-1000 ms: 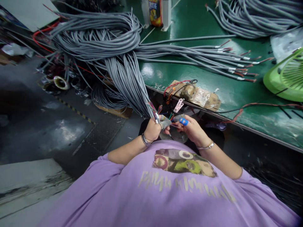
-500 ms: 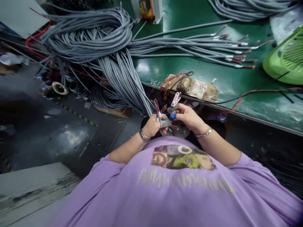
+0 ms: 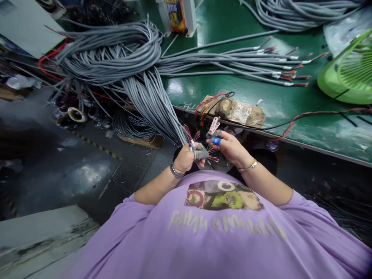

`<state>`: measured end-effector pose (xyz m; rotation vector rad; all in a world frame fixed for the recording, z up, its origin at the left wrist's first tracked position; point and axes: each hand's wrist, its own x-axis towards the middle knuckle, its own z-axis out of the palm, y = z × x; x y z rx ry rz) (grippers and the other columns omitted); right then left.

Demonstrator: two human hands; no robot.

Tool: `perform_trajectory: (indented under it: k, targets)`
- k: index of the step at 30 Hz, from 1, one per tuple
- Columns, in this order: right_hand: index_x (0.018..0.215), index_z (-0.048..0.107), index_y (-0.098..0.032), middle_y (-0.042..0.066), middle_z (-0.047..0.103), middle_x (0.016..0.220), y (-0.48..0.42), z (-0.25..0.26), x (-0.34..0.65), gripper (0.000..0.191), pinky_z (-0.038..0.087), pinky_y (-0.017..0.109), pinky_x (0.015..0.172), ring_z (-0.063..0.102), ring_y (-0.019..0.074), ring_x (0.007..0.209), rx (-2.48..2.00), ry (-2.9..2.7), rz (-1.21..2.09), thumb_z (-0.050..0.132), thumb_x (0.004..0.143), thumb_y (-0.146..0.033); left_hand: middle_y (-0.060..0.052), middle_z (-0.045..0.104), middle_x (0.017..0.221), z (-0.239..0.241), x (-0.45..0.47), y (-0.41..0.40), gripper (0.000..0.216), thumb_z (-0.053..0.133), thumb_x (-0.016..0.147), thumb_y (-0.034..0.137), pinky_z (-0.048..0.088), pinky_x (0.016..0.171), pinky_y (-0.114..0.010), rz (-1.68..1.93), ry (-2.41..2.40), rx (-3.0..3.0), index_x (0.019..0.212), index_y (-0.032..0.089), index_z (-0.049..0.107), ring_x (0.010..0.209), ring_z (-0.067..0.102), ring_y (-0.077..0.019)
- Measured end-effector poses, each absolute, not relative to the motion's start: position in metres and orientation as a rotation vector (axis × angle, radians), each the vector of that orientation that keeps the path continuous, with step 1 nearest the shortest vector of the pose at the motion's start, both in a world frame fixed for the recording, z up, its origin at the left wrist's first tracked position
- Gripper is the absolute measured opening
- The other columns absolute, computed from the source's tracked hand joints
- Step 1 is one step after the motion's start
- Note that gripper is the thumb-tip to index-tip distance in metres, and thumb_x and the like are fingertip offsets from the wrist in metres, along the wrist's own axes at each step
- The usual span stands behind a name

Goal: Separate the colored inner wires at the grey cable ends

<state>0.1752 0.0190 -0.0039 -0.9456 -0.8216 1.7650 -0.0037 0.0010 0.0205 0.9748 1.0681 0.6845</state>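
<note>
My left hand [image 3: 188, 158] is closed around the end of a grey cable, its thumb in a grey finger cover. Thin coloured wires [image 3: 213, 159] fan out past that thumb, and more wire ends [image 3: 188, 132] stick up behind the hand. My right hand [image 3: 235, 149] pinches at a thin wire in front of the left thumb; its exact grip is small and partly hidden. Blue tape wraps the right thumb, and a grey cover sits on the index finger. A pink clip [image 3: 214, 124] stands at that covered fingertip.
A thick bundle of grey cables [image 3: 116, 54] hangs over the edge of the green table [image 3: 186, 91]. Stripped cable ends [image 3: 286, 73] lie to the right. A taped wooden block [image 3: 241, 110] is at the edge; a green fan [image 3: 343, 73] stands at far right.
The view has shifted slightly. My right fingers have turned and moved a little at the wires, and a green wire now shows between the hands. My left hand keeps its hold.
</note>
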Motion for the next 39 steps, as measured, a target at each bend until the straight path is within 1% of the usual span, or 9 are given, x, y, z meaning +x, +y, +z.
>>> perform_trajectory:
  k: [2, 6, 9, 15, 17, 20, 24, 33, 39]
  targets:
    - [0.083, 0.068, -0.02, 0.002, 0.073, 0.079, 0.022, -0.009, 0.182, 0.038, 0.053, 0.027, 0.068, 0.064, 0.0125, 0.068, -0.972, -0.702, 1.801, 0.085, 0.062, -0.046, 0.0, 0.061, 0.05, 0.023, -0.004, 0.001, 0.03, 0.078, 0.058, 0.037, 0.047, 0.039, -0.022, 0.706, 1.047, 0.944, 0.061, 0.014, 0.058, 0.037, 0.055, -0.0107]
    - [0.079, 0.066, -0.019, 0.004, 0.069, 0.073, 0.033, -0.015, 0.185, 0.051, 0.051, 0.026, 0.062, 0.06, 0.0118, 0.061, -1.034, -0.615, 1.862, 0.07, 0.073, -0.069, 0.0, 0.061, 0.05, 0.026, -0.001, 0.004, 0.03, 0.078, 0.058, 0.036, 0.046, 0.04, -0.022, 0.741, 1.006, 0.896, 0.061, 0.015, 0.056, 0.037, 0.055, -0.0112]
    - [0.083, 0.067, -0.019, 0.003, 0.068, 0.075, 0.04, -0.013, 0.176, 0.059, 0.05, 0.026, 0.061, 0.059, 0.0125, 0.062, -0.978, -0.716, 1.864, 0.069, 0.069, -0.075, 0.0, 0.061, 0.05, 0.029, 0.004, 0.007, 0.032, 0.078, 0.057, 0.037, 0.046, 0.039, -0.022, 0.771, 1.005, 0.846, 0.062, 0.015, 0.056, 0.038, 0.055, -0.0116]
    - [0.068, 0.061, -0.021, 0.0, 0.057, 0.061, 0.039, -0.011, 0.161, 0.059, 0.043, 0.028, 0.059, 0.049, 0.0128, 0.057, -1.136, -0.961, 1.33, 0.061, 0.073, -0.079, 0.0, 0.06, 0.049, 0.031, 0.007, 0.014, 0.036, 0.079, 0.058, 0.041, 0.044, 0.039, -0.022, 0.769, 1.014, 0.793, 0.066, 0.015, 0.057, 0.038, 0.055, -0.0113]
    - [0.067, 0.06, -0.022, 0.0, 0.055, 0.06, 0.039, -0.011, 0.159, 0.062, 0.043, 0.029, 0.06, 0.049, 0.0135, 0.057, -1.158, -0.952, 1.265, 0.056, 0.074, -0.083, 0.0, 0.06, 0.05, 0.029, 0.006, 0.016, 0.036, 0.08, 0.057, 0.042, 0.045, 0.039, -0.022, 0.757, 1.012, 0.779, 0.066, 0.014, 0.058, 0.038, 0.055, -0.0116]
    - [0.072, 0.06, -0.022, 0.001, 0.058, 0.065, 0.041, -0.01, 0.156, 0.067, 0.045, 0.03, 0.06, 0.052, 0.0147, 0.059, -1.091, -0.859, 1.464, 0.052, 0.07, -0.089, 0.0, 0.06, 0.05, 0.028, 0.006, 0.018, 0.037, 0.08, 0.056, 0.042, 0.045, 0.038, -0.022, 0.752, 1.01, 0.758, 0.065, 0.014, 0.057, 0.037, 0.055, -0.0118]
    - [0.081, 0.062, -0.022, 0.003, 0.063, 0.074, 0.045, -0.002, 0.154, 0.07, 0.049, 0.032, 0.062, 0.058, 0.0175, 0.066, -0.974, -0.698, 1.733, 0.058, 0.064, -0.09, -0.001, 0.059, 0.049, 0.029, 0.006, 0.02, 0.037, 0.081, 0.054, 0.04, 0.044, 0.037, -0.023, 0.748, 0.999, 0.738, 0.063, 0.015, 0.055, 0.036, 0.054, -0.0122]
    - [0.081, 0.061, -0.023, 0.003, 0.066, 0.076, 0.044, 0.01, 0.155, 0.061, 0.048, 0.03, 0.058, 0.056, 0.0161, 0.064, -0.969, -0.574, 1.752, 0.07, 0.063, -0.08, 0.0, 0.058, 0.048, 0.028, 0.009, 0.021, 0.031, 0.078, 0.055, 0.035, 0.044, 0.037, -0.021, 0.697, 1.03, 0.759, 0.062, 0.014, 0.056, 0.035, 0.053, -0.0107]
    - [0.083, 0.06, -0.023, 0.002, 0.065, 0.072, 0.044, 0.006, 0.154, 0.064, 0.047, 0.029, 0.058, 0.055, 0.016, 0.063, -0.963, -0.54, 1.801, 0.063, 0.065, -0.085, 0.0, 0.058, 0.047, 0.028, 0.012, 0.021, 0.034, 0.079, 0.054, 0.036, 0.045, 0.037, -0.022, 0.71, 1.035, 0.763, 0.064, 0.015, 0.056, 0.035, 0.052, -0.0108]
